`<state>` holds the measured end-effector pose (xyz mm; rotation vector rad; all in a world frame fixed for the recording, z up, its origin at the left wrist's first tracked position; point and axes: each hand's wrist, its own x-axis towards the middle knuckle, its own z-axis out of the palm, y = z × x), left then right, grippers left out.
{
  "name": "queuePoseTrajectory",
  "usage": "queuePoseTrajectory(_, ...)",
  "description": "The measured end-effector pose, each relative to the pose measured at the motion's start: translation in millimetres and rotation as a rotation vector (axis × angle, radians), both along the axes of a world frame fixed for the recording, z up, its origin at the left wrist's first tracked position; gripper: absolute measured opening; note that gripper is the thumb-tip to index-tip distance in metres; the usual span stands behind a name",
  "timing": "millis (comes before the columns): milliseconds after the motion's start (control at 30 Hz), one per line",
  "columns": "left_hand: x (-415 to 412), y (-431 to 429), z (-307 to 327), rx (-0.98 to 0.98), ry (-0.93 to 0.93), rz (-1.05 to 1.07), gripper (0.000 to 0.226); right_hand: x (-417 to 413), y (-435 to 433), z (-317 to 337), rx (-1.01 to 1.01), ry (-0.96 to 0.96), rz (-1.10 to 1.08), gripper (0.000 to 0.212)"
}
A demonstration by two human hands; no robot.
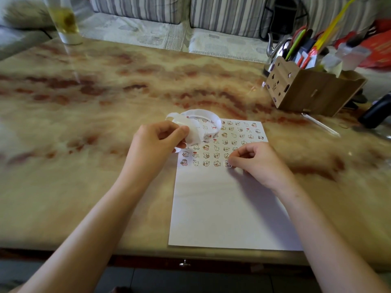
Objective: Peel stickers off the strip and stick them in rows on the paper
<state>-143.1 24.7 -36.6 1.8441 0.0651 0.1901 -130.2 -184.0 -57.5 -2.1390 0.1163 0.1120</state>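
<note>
A white sheet of paper (222, 208) lies on the marble table, its far half filled with several rows of small cartoon stickers (230, 136). My left hand (156, 138) pinches the curled white sticker strip (201, 123), which loops above the paper's far left corner. My right hand (258, 161) has curled fingers and pinches a small sticker (227, 164) against the paper at the right end of the nearest row. The lower half of the sheet is blank.
A wooden pen holder (306, 89) full of pens and scissors stands at the far right. A tall glass (65, 20) sits at the far left. A dark object (376, 113) lies at the right edge. A striped sofa (190, 9) is behind the table.
</note>
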Motion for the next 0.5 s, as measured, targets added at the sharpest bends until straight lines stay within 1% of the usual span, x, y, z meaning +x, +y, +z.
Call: queuePoseTrajectory(500,-0.3,-0.8,0.5,0.011,-0.007,-0.004,0.019,1.0,0.1,-3.9,-0.043,-0.028,-0.019,0.005)
